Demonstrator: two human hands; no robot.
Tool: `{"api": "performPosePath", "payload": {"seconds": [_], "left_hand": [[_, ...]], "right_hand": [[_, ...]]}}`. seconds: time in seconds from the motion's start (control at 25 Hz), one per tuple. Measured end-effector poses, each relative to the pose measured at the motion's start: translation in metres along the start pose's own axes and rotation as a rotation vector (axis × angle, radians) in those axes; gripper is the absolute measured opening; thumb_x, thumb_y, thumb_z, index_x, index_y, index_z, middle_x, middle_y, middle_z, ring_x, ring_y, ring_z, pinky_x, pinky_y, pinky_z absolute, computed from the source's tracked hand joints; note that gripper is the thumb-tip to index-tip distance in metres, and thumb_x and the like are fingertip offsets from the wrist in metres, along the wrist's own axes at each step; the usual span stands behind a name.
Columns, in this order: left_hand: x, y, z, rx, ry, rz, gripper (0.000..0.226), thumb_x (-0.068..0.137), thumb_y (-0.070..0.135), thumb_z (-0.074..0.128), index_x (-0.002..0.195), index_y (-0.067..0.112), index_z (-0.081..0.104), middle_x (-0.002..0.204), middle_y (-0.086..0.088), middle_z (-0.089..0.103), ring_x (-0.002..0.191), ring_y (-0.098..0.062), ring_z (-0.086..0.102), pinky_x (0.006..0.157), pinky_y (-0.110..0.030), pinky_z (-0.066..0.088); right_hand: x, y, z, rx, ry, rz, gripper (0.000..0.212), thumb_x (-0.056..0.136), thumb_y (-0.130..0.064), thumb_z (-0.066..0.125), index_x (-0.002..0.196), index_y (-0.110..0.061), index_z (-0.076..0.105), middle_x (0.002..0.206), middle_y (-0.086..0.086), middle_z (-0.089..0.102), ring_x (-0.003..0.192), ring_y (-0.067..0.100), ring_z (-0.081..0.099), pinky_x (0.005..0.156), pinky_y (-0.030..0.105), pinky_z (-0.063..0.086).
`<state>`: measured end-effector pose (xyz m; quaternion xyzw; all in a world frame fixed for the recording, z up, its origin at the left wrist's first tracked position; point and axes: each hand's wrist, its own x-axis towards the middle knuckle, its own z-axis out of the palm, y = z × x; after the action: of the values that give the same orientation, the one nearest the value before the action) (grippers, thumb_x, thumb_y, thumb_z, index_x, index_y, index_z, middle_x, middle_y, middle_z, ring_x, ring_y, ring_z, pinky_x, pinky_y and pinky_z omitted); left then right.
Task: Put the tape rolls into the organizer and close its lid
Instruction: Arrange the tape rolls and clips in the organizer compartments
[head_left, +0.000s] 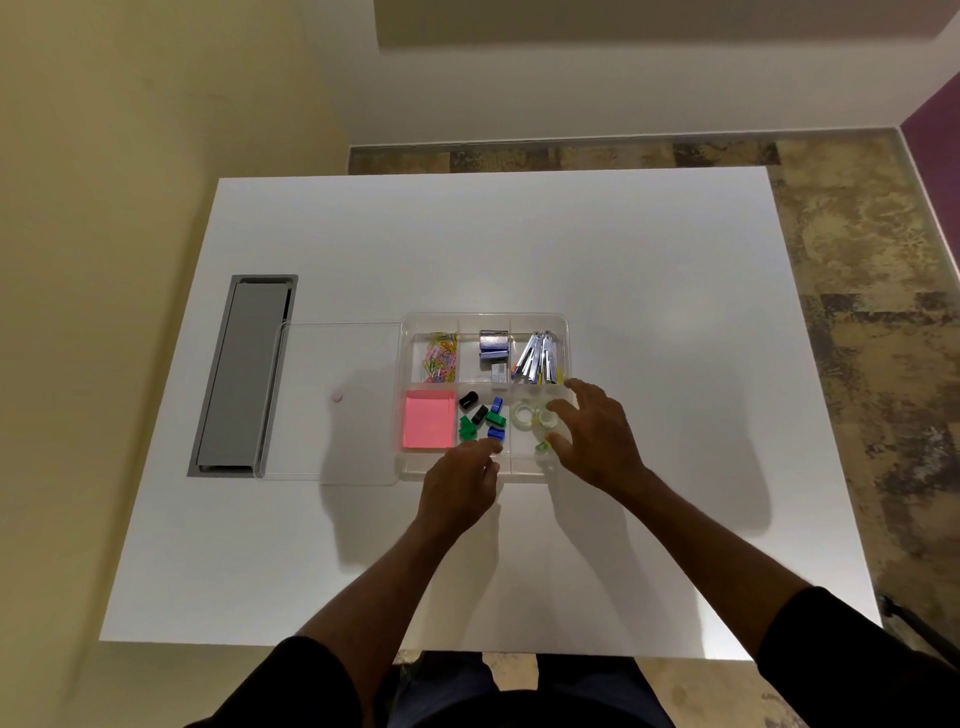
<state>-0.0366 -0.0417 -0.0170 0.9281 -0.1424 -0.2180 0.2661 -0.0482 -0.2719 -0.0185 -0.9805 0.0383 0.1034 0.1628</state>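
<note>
A clear plastic organizer (485, 318) with several compartments sits mid-table. Its clear lid (337, 358) lies flat on the table at its left side. Clear tape rolls (524, 415) lie in the near right compartment, and another roll with a green core (543, 447) sits at my right thumb. My right hand (597, 436) hovers over that compartment with fingers spread; whether it touches a roll I cannot tell. My left hand (460, 480) rests at the organizer's near edge, fingers curled, with nothing visibly in it.
Other compartments hold coloured paper clips (441, 353), staple boxes (492, 347), metal clips (537, 356), pink sticky notes (428, 418) and small binder clips (483, 415). A grey cable hatch (244, 374) is set into the white table (649, 260) on the left.
</note>
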Motion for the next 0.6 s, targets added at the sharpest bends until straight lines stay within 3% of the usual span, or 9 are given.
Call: {"api": "performPosePath", "payload": {"seconds": [0.08, 0.2, 0.44, 0.6], "left_hand": [[0.001, 0.000, 0.003, 0.014, 0.005, 0.015, 0.034, 0.103, 0.019, 0.066, 0.137, 0.017, 0.070, 0.129, -0.006, 0.077, 0.108, -0.020, 0.075, 0.090, -0.034, 0.063], [0.001, 0.002, 0.006, 0.070, 0.018, 0.037, 0.035, 0.101, 0.021, 0.070, 0.136, 0.019, 0.070, 0.135, -0.004, 0.076, 0.117, -0.022, 0.073, 0.096, -0.035, 0.060], [-0.002, 0.000, 0.014, 0.200, 0.005, 0.086, 0.043, 0.100, 0.023, 0.071, 0.142, 0.020, 0.067, 0.147, -0.002, 0.070, 0.141, -0.023, 0.059, 0.117, -0.042, 0.049], [0.002, -0.004, 0.018, 0.245, -0.114, 0.114, 0.063, 0.104, 0.027, 0.066, 0.162, 0.021, 0.044, 0.171, -0.002, 0.043, 0.165, -0.029, 0.028, 0.134, -0.050, 0.027]], "right_hand": [[0.000, -0.004, 0.006, -0.075, -0.075, -0.032, 0.046, 0.100, -0.045, 0.067, 0.142, -0.027, 0.063, 0.172, 0.017, 0.032, 0.161, 0.037, 0.028, 0.128, 0.055, 0.034], [0.002, -0.010, 0.014, -0.160, -0.128, -0.066, 0.042, 0.108, -0.049, 0.051, 0.148, -0.038, 0.056, 0.180, 0.015, 0.005, 0.168, 0.036, 0.001, 0.134, 0.062, 0.011], [0.005, -0.025, 0.024, -0.227, -0.152, -0.068, 0.037, 0.111, -0.050, 0.043, 0.140, -0.039, 0.064, 0.180, 0.013, -0.006, 0.167, 0.037, -0.011, 0.132, 0.066, -0.001], [0.005, -0.030, 0.027, -0.251, -0.157, -0.018, 0.034, 0.111, -0.048, 0.043, 0.133, -0.036, 0.067, 0.180, 0.011, -0.009, 0.167, 0.035, -0.013, 0.132, 0.066, 0.000]]}}
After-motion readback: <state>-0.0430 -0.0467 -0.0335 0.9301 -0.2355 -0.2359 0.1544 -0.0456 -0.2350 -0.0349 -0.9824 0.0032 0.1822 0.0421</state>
